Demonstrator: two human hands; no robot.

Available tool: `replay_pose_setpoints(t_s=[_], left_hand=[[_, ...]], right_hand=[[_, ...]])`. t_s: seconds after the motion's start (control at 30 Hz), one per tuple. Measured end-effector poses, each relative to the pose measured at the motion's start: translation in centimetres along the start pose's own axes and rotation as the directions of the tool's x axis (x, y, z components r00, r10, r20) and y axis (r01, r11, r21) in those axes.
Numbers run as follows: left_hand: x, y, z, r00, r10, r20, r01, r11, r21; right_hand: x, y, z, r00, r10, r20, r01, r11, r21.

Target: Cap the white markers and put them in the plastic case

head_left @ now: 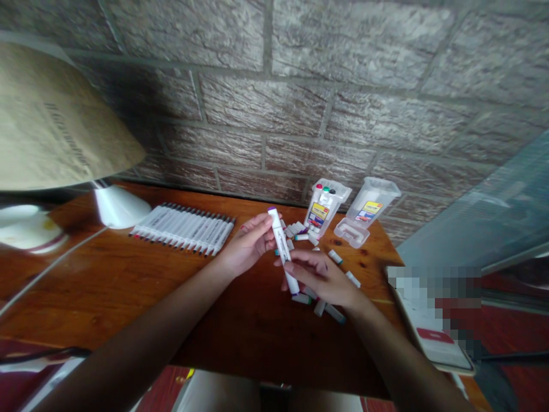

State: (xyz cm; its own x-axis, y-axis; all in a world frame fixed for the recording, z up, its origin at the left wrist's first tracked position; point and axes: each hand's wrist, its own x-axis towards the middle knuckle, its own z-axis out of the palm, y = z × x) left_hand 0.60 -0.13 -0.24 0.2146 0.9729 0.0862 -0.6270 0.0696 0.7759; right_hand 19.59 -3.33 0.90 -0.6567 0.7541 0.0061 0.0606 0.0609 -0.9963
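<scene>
Head view: a white marker [282,246] with purple ends is held in the air above the wooden table [107,292], between both hands; its upper part is pinched by the thumb and fingers of the left hand [251,247], and its lower part is gripped by the thumb and fingers of the right hand [328,276]; the marker is tilted, with its upper end leaning to the left. Below and around the right hand, short white caps [335,257] are scattered on the table; behind them, a transparent box [319,214] is seen, in which markers with red, green and black ends are stood; beside it, a second transparent box [372,201] is placed, with a clear lid [352,231] in front of it. To the left of the left hand, a row of white markers [184,228] is laid side by side, near the lamp [55,120].
</scene>
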Motion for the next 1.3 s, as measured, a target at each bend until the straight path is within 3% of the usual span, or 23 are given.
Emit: replay_pose_setpoints(t_s=[0.27,0.43,0.57,0.6,0.7,0.8,0.93,1.0,1.1,1.3], left_hand=[[0.0,-0.7,0.1,0.998,0.041,0.042,-0.048,0.982,0.182],[0.0,-0.3,0.6,0.994,0.110,0.023,-0.110,0.924,0.366],[0.0,0.3,0.4,0.989,0.150,-0.019,-0.129,0.905,0.404],[0.0,0.3,0.3,0.987,0.159,-0.029,-0.135,0.906,0.401],[0.2,0.3,0.0,0.981,0.182,-0.060,-0.144,0.907,0.395],[0.4,0.2,-0.3,0.980,0.182,-0.082,-0.135,0.907,0.399],[0.5,0.1,-0.5,0.983,0.175,-0.062,-0.135,0.902,0.410],[0.5,0.1,-0.6,0.983,0.174,-0.059,-0.135,0.903,0.407],[0.6,0.1,-0.7,0.984,0.164,-0.075,-0.118,0.901,0.417],[0.6,-0.1,-0.7,0.989,0.135,-0.062,-0.094,0.893,0.441]], right_hand=[[0.2,-0.2,-1.2,0.988,-0.097,-0.124,0.106,0.992,0.067],[0.0,-0.5,-2.3,0.936,-0.116,-0.332,0.146,0.987,0.067],[0.7,-2.7,-4.5,0.818,-0.233,-0.526,0.264,0.964,-0.017],[1.0,-3.8,-5.2,0.790,-0.266,-0.552,0.290,0.956,-0.046],[2.3,-8.0,-7.5,0.643,-0.436,-0.630,0.413,0.890,-0.194],[3.5,-11.3,-9.2,0.574,-0.478,-0.665,0.435,0.866,-0.247],[4.5,-12.3,-10.4,0.448,-0.519,-0.729,0.445,0.836,-0.322],[4.7,-11.9,-11.0,0.409,-0.540,-0.736,0.434,0.824,-0.363],[4.6,-10.9,-12.0,0.437,-0.556,-0.707,0.386,0.826,-0.411],[4.4,-9.2,-13.5,0.608,-0.500,-0.617,0.192,0.846,-0.497]])
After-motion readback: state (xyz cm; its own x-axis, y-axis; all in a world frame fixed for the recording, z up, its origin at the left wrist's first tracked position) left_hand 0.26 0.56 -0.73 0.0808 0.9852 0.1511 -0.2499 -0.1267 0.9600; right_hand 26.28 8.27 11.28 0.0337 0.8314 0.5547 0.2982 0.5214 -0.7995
